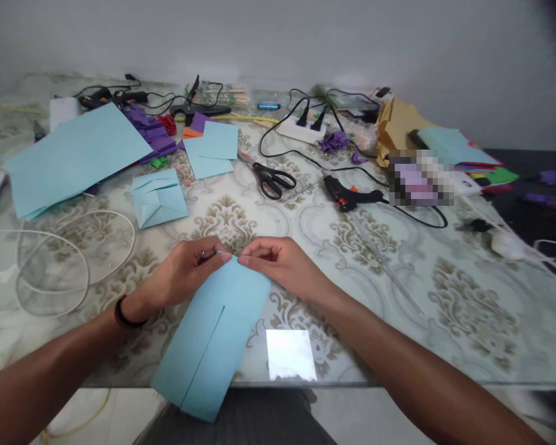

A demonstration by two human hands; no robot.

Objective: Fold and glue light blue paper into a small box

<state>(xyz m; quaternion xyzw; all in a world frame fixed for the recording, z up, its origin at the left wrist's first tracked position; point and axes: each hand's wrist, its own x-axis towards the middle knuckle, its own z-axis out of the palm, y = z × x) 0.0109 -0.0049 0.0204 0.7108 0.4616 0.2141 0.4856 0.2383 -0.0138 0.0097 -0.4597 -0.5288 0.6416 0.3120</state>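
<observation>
A light blue sheet of paper (213,334), folded so that two flaps meet along its middle, lies slanted on the table. Its near end juts past the table's front edge. My left hand (189,269) pinches the far edge of the paper between thumb and fingers. Close beside it, my right hand (278,262) pinches the same edge, thumb on top. Farther off to the left lies a folded light blue paper piece (160,198) with creased flaps. Black-handled scissors (271,179) rest beyond my hands.
A black glue gun (349,191) lies at right, its cord looping to a white power strip (301,128). Large blue sheets (78,154) and purple paper scraps (155,133) cover the back left. A white cable (88,269) coils at left. The table's front edge (343,384) is near.
</observation>
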